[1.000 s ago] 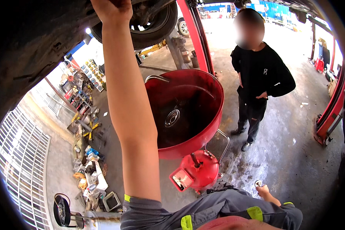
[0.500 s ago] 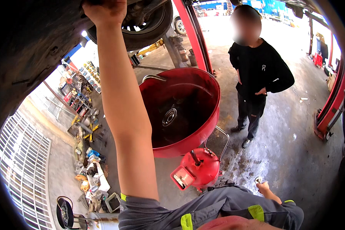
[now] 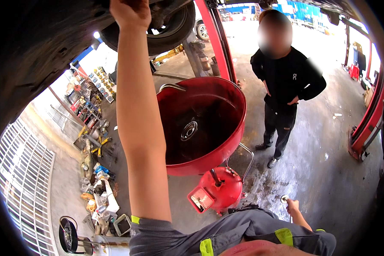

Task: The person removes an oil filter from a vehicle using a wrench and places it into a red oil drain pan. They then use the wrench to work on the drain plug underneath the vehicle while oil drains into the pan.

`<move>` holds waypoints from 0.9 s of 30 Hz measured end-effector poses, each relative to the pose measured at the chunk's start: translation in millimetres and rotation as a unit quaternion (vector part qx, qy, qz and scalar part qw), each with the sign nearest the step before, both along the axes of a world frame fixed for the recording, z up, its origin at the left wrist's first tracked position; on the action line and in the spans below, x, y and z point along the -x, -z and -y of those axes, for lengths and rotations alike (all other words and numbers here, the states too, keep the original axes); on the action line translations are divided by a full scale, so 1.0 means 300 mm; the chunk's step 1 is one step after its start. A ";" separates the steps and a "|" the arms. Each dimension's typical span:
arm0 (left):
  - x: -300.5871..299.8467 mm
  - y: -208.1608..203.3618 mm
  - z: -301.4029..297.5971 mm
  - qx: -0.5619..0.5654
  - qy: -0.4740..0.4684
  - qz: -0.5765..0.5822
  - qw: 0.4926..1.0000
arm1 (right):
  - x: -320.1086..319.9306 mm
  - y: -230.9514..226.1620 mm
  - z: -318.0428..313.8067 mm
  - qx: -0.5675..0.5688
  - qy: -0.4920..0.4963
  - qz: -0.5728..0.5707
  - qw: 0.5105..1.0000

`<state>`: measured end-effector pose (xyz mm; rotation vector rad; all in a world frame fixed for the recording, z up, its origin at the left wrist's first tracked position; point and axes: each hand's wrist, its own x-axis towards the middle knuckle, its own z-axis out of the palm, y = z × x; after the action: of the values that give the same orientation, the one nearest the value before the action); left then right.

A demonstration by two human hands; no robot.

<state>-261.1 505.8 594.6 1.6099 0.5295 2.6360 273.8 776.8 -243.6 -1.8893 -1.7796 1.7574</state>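
My left arm stretches straight up, with my left hand (image 3: 132, 15) against the dark underside of a raised car (image 3: 34, 72), beside a wheel (image 3: 175, 36). Its fingers run into shadow at the upper edge, so what they touch is hidden. Low on the right, my right hand (image 3: 292, 206) is closed around a small round metal-looking piece (image 3: 284, 199), too small to name surely. Between the hands, a wide red oil-drain basin (image 3: 200, 167) stands below the car. Dark residue coats its inside, and a round metal fitting (image 3: 189, 131) lies toward the middle.
Under the basin is a red tank (image 3: 226, 194) with a bent metal handle (image 3: 249, 162). A person in black (image 3: 283, 81) stands beyond it, hands at the hips. Red lift posts (image 3: 219, 40) rise behind and at right. Tools and parts (image 3: 99, 187) clutter the left wall.
My left hand has shifted right and a little higher along the car's underside. My right hand has moved slightly left, still holding the round piece. The basin stays in place.
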 end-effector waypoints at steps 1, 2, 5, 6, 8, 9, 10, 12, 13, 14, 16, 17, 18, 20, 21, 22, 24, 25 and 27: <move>0.043 0.015 0.002 0.041 -0.072 -0.007 0.997 | 0.029 -0.025 -0.038 0.030 0.049 -0.057 0.997; 0.064 0.041 0.023 0.080 -0.147 -0.010 0.986 | 0.069 -0.083 -0.075 0.060 0.093 -0.113 0.987; 0.071 0.183 0.011 0.220 -0.378 -0.071 0.896 | 0.225 -0.369 -0.132 -0.006 0.048 -0.287 0.957; 0.046 0.246 0.004 0.201 -0.447 -0.115 0.864 | 0.279 -0.486 -0.134 -0.043 0.046 -0.352 0.934; 0.019 0.314 0.021 0.290 -0.463 -0.087 0.833 | 0.365 -0.804 -0.074 -0.144 -0.021 -0.408 0.901; 0.037 0.311 0.034 0.384 -0.466 -0.095 0.791 | 0.392 -0.949 -0.051 -0.194 -0.106 -0.471 0.854; 0.029 0.326 0.043 0.444 -0.458 -0.105 0.763 | 0.418 -1.106 -0.008 -0.273 -0.175 -0.493 0.807; -0.025 0.351 0.031 0.459 -0.427 -0.146 0.765 | 0.472 -1.367 0.106 -0.335 -0.210 -0.496 0.773; -0.053 0.357 0.038 0.480 -0.415 -0.148 0.758 | 0.512 -1.457 0.142 -0.435 -0.233 -0.446 0.746; -0.084 0.358 0.033 0.500 -0.401 -0.151 0.752 | 0.561 -1.532 0.196 -0.455 -0.229 -0.471 0.720; -0.199 0.375 0.030 0.503 -0.333 -0.209 0.770 | 0.648 -1.681 0.256 -0.595 -0.290 -0.444 0.604; -0.250 0.379 0.047 0.496 -0.325 -0.208 0.777 | 0.704 -1.741 0.289 -0.625 -0.308 -0.445 0.562; -0.294 0.379 0.059 0.486 -0.314 -0.208 0.788 | 0.763 -1.795 0.296 -0.668 -0.325 -0.448 0.498; -0.381 0.363 0.094 0.409 -0.294 -0.124 0.855 | 0.859 -1.896 0.315 -0.725 -0.352 -0.434 0.403; -0.405 0.356 0.100 0.387 -0.300 -0.066 0.869 | 0.901 -1.935 0.321 -0.751 -0.340 -0.431 0.367; -0.412 0.357 0.109 0.364 -0.308 -0.007 0.879 | 0.948 -1.968 0.331 -0.773 -0.328 -0.432 0.329; -0.326 0.363 0.099 0.278 -0.265 -0.010 0.923 | 1.024 -2.022 0.361 -0.784 -0.322 -0.429 0.313; -0.282 0.363 0.093 0.278 -0.261 0.013 0.924 | 1.059 -2.055 0.395 -0.799 -0.326 -0.400 0.309; -0.271 0.344 0.076 0.251 -0.264 0.054 0.930 | 1.149 -2.096 0.427 -0.813 -0.304 -0.402 0.291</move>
<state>-179.8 482.9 491.3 1.2814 1.6694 2.5460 -70.8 648.7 385.1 0.5337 -1.9016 -0.1298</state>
